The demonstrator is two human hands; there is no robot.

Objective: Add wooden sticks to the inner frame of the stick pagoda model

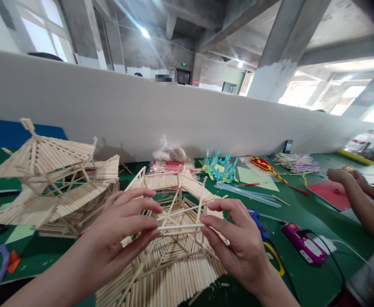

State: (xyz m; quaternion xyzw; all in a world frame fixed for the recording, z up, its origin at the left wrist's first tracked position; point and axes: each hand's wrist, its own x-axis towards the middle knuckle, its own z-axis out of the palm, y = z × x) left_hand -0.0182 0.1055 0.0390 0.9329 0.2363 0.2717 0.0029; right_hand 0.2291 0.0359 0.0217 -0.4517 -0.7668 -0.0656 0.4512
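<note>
Both my hands pinch a thin wooden stick (180,227) held level across the near side of a wooden stick model (177,281). My left hand (123,221) grips its left end between thumb and fingers. At the other end, my right hand (234,234) holds it the same way. Below and behind the stick, the model shows rows of sticks laid side by side and an open frame of thin crossed sticks on top. Whether the held stick touches that frame, I cannot tell. Fingers hide parts of the frame.
A finished-looking stick pavilion (62,179) stands at left. Behind are a bag of sticks (170,160) and a blue-green paper flower (218,167). Clear glue sticks (247,194), a blue glue gun (259,225) and a purple power strip (303,243) lie right. Another person's hands (346,175) work far right.
</note>
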